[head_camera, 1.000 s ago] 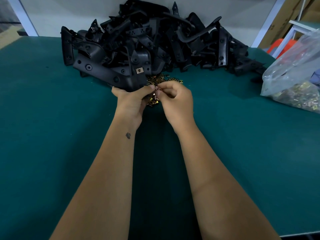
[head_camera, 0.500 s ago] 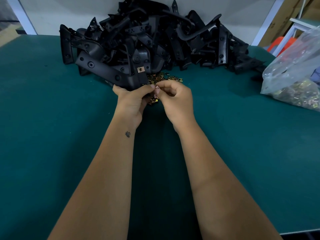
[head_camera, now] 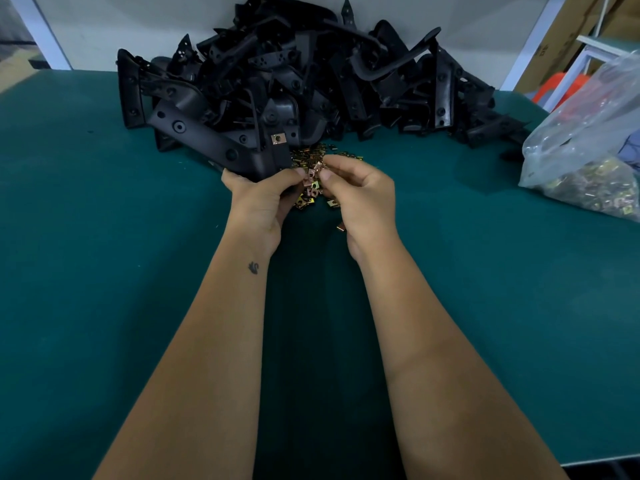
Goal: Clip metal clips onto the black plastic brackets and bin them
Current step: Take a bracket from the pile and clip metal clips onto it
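Fingers of both hands meet over a small scatter of metal clips [head_camera: 313, 161] on the green table [head_camera: 104, 237]. The left hand [head_camera: 259, 199] curls round the near end of a black plastic bracket [head_camera: 207, 140], whose long arm runs away up and to the left of that hand; one clip [head_camera: 278, 138] already sits on the bracket just beyond the left fingertips. The right hand [head_camera: 360, 199], touching or almost touching the left at the fingertips, pinches a coppery clip [head_camera: 313, 174] between thumb and forefinger, with its other fingers curled in. More loose clips lie directly under and just beyond both hands, and a single one [head_camera: 341, 228] rests beside the right wrist. Beyond the hands rises a big heap of black brackets [head_camera: 311, 71], against the wall. Well off to the right of the right hand sits a clear plastic bag [head_camera: 588, 133] with more brassy clips in its bottom.
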`<state>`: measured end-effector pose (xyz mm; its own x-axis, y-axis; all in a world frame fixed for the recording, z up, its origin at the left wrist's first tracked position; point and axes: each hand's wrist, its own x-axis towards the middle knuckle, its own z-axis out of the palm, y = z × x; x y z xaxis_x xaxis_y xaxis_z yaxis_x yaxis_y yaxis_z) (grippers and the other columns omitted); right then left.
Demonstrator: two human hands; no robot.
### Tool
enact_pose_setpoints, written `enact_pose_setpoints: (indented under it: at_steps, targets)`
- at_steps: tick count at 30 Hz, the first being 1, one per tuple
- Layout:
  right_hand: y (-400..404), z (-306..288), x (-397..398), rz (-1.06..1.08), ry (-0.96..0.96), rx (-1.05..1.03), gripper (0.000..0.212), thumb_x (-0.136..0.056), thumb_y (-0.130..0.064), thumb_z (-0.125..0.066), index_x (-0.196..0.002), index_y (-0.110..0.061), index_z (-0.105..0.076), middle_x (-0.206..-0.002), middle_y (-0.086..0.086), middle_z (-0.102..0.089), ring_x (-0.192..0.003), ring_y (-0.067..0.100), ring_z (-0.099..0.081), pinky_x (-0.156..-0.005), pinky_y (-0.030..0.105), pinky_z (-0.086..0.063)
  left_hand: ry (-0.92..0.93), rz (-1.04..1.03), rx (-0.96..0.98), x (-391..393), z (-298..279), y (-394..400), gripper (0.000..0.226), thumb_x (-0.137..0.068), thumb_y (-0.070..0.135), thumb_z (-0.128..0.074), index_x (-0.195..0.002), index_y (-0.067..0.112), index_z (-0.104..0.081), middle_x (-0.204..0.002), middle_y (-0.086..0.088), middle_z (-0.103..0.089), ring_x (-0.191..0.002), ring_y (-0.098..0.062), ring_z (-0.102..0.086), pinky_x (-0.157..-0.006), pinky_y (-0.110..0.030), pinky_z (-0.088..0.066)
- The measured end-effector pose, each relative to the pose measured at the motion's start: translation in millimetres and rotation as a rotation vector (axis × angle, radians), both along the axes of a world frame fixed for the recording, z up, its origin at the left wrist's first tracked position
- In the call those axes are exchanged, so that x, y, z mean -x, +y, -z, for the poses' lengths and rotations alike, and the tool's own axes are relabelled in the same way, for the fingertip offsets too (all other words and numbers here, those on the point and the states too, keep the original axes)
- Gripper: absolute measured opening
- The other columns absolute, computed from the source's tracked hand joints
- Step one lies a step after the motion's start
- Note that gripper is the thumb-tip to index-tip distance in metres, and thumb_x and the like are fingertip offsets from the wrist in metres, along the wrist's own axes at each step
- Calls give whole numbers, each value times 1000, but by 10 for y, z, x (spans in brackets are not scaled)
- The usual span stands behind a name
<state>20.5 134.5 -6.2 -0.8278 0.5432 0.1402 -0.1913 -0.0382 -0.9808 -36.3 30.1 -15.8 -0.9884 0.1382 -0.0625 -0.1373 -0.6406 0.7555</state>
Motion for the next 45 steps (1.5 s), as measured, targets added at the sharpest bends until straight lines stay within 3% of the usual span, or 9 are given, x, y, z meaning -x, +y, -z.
enact_pose_setpoints:
  at_steps: [5, 9, 13, 18, 21, 24, 32, 39, 45]
  targets:
    - [8, -2, -4, -9, 34, 70, 13, -86, -2, -72, -96, -11, -74, -83, -4, -73, -78, 5, -67, -74, 18, -55, -21, 27, 12, -2, -3, 3, 62, -77, -15, -71, -116, 17, -34, -107, -9, -64, -97, -22, -67, -76, -31, -59]
    - [28, -4, -15, -34, 60, 112, 15, -88, 0, -68, -96, -11, -75, -87, -3, -74, -84, 10, -68, -81, 24, -57, -15, 64, 30, -20, -14, -11, 57, -78, -10, -74, -114, 18, -39, -110, -7, -66, -101, -22, -68, -76, -32, -59]
    - [31, -10, -19, -62, 62, 137, 18, -90, 2, -65, -96, -12, -75, -89, -2, -75, -86, 9, -70, -80, 22, -56, -27, 122, -2, -59, -38, -8, 48, -82, -1, -76, -118, 16, -48, -109, -5, -68, -91, -16, -73, -74, -30, -58]
    - [23, -21, -18, -68, 35, 125, 15, -90, 0, -66, -98, -10, -74, -94, 3, -74, -95, 17, -70, -89, 30, -57, -25, 201, 4, -96, -58, 18, 48, -89, 5, -70, -131, 14, -50, -117, -4, -68, -102, -18, -69, -76, -30, -58]
    - [27, -35, -26, -37, 26, 152, 14, -90, 0, -64, -94, -11, -74, -89, 2, -73, -82, 8, -68, -82, 24, -56, -33, 213, 0, -103, -71, 22, 43, -93, 7, -65, -132, 12, -49, -118, -6, -69, -103, -19, -70, -78, -32, -59]
    - [35, -45, -26, -14, 25, 189, 16, -91, 1, -63, -90, -11, -73, -84, 1, -71, -74, 3, -65, -77, 21, -53, -56, 215, -29, -94, -75, 18, 33, -97, 7, -60, -128, 12, -51, -119, -9, -67, -102, -21, -69, -77, -32, -59]
    - [-41, -30, -7, -50, -8, 154, 14, -91, -2, -62, -91, -12, -72, -87, 3, -71, -84, 17, -64, -81, 33, -52, -53, 224, -41, -92, -72, 5, 27, -99, 6, -56, -125, 13, -52, -119, -10, -67, -100, -21, -69, -76, -31, -58]
    - [-32, -32, -15, -50, 22, 215, 11, -89, -2, -67, -88, -13, -70, -81, 0, -70, -75, 12, -63, -77, 30, -52, -7, 249, 73, -105, -74, -21, 23, -99, 14, -57, -121, 19, -50, -110, -1, -71, -97, -18, -69, -77, -31, -58]
    - [-35, -62, -33, -53, 48, 316, 7, -91, -1, -65, -90, -8, -68, -83, 4, -69, -78, 18, -61, -74, 30, -52, 4, 304, 4, -97, -67, -75, 22, -93, 9, -64, -109, 22, -56, -107, 2, -71, -92, -16, -67, -70, -24, -55]
